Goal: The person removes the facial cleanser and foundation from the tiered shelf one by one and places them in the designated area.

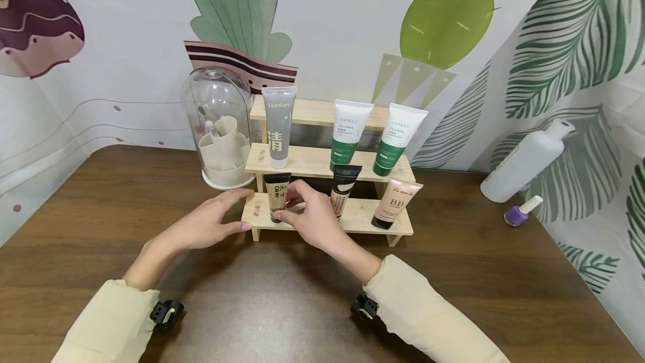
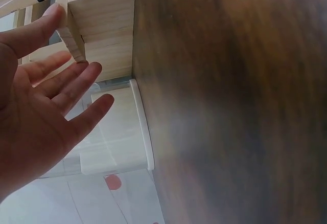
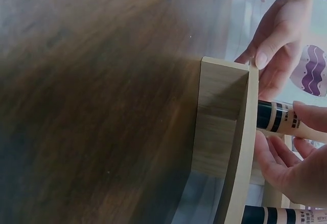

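A small tan tube [image 1: 277, 189] with a black cap stands cap-down at the left of the lowest step of a wooden tiered rack [image 1: 312, 158]. My right hand [image 1: 316, 218] holds this tube between thumb and fingers. At the rack's left end is my left hand [image 1: 204, 223], fingers extended; in the left wrist view its thumb [image 2: 38, 32] touches the step's edge. A tan tube with black ends [image 1: 340, 198] and a pink BB tube [image 1: 396, 201] stand further right on that step. Above them are a grey tube [image 1: 279, 122] and two white-green tubes [image 1: 350, 130].
Behind the rack's left end, a clear dome [image 1: 214, 94] covers a cream holder [image 1: 224, 153]. On the right are a white bottle [image 1: 524, 161] and a purple nail polish bottle [image 1: 519, 214]. A patterned cloth backs the brown table [image 1: 227, 301].
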Demonstrator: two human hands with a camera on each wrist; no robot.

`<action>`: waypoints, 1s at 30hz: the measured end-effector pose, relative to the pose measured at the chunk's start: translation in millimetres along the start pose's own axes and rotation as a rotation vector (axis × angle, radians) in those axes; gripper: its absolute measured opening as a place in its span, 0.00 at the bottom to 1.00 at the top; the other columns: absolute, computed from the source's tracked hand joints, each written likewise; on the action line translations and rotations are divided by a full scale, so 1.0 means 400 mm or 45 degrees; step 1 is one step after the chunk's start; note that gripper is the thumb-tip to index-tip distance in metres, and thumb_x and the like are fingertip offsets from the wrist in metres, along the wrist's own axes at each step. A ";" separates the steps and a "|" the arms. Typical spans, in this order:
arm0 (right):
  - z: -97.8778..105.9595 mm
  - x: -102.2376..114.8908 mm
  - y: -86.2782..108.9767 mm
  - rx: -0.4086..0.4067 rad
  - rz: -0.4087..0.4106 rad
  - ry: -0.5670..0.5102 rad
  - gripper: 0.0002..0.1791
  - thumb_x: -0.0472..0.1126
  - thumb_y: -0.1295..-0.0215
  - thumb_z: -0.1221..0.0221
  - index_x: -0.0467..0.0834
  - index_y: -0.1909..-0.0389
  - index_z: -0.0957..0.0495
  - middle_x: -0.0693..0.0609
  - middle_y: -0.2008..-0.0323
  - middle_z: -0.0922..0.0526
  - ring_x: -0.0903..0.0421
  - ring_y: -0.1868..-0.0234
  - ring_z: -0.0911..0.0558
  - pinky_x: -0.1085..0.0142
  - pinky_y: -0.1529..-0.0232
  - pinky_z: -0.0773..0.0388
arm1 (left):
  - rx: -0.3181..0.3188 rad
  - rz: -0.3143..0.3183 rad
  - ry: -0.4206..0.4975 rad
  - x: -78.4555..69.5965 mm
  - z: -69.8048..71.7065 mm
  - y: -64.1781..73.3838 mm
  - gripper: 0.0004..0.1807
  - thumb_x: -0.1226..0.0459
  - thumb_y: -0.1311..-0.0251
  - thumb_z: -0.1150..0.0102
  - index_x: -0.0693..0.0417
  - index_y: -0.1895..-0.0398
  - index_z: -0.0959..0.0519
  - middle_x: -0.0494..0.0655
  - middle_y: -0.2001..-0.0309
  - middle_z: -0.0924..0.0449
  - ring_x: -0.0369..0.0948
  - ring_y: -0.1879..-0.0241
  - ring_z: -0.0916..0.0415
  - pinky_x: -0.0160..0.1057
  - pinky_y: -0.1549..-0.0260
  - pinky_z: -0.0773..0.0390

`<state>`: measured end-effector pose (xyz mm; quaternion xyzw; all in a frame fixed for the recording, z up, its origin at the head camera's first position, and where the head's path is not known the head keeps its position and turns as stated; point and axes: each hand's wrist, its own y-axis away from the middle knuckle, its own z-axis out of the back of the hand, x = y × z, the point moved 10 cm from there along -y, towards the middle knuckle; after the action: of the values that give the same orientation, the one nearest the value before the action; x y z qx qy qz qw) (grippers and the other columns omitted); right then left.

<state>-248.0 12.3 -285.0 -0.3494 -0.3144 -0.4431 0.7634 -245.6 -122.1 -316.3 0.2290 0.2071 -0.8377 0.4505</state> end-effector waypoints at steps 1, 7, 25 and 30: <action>0.000 0.000 -0.001 0.000 0.003 0.000 0.15 0.33 0.50 0.34 0.38 0.62 0.28 0.48 0.65 0.21 0.53 0.61 0.20 0.74 0.63 0.23 | 0.000 -0.001 -0.003 0.000 0.000 0.000 0.31 0.65 0.45 0.39 0.68 0.39 0.38 0.64 0.40 0.36 0.57 0.40 0.40 0.56 0.43 0.40; -0.001 -0.002 -0.003 0.007 -0.005 0.013 0.14 0.33 0.49 0.34 0.39 0.63 0.28 0.48 0.66 0.21 0.55 0.63 0.20 0.74 0.65 0.23 | 0.002 0.001 -0.003 0.002 0.000 -0.001 0.31 0.64 0.45 0.39 0.67 0.39 0.38 0.64 0.40 0.36 0.57 0.40 0.40 0.56 0.43 0.40; 0.000 0.024 0.033 0.135 0.135 0.002 0.14 0.30 0.49 0.35 0.40 0.66 0.30 0.50 0.69 0.21 0.56 0.64 0.20 0.66 0.64 0.21 | -0.013 -0.007 0.033 0.004 -0.003 0.002 0.30 0.65 0.45 0.39 0.66 0.40 0.37 0.63 0.41 0.36 0.57 0.41 0.38 0.56 0.44 0.39; 0.009 0.028 0.059 0.195 0.136 0.027 0.13 0.31 0.50 0.34 0.42 0.70 0.31 0.52 0.70 0.21 0.58 0.66 0.21 0.67 0.65 0.22 | -0.013 -0.004 0.030 0.002 -0.002 0.003 0.30 0.65 0.44 0.39 0.66 0.40 0.37 0.63 0.41 0.36 0.57 0.42 0.37 0.56 0.44 0.39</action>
<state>-223.0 18.7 -280.2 -0.3017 -0.3202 -0.3800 0.8137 -244.7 -122.8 -317.6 0.2362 0.2173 -0.8345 0.4479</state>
